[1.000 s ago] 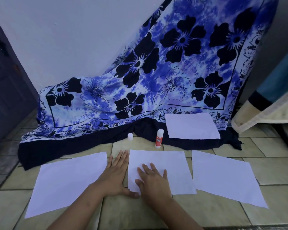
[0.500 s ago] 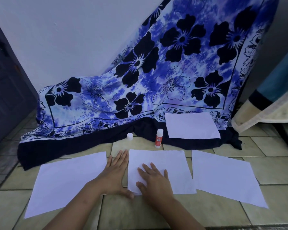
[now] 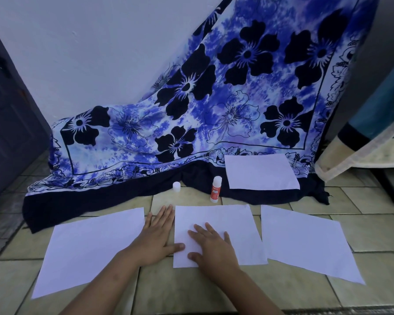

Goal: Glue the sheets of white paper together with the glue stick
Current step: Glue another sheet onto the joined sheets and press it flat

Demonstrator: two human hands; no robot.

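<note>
My left hand [image 3: 156,239] and right hand [image 3: 214,248] lie flat, gripping nothing, at the middle sheet [image 3: 228,220]; the glue stick [image 3: 215,189] stands upright directly beyond my right.

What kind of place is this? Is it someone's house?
Probably a room in a home, seen from low down: a beige tiled floor, a blue flower-patterned cloth draped against a plain white wall, and a dark panelled door on the left.

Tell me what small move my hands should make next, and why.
Probably lift the right hand off the middle sheet and reach for the glue stick: it stands just beyond, its cap off, and the other sheets lie apart.
</note>
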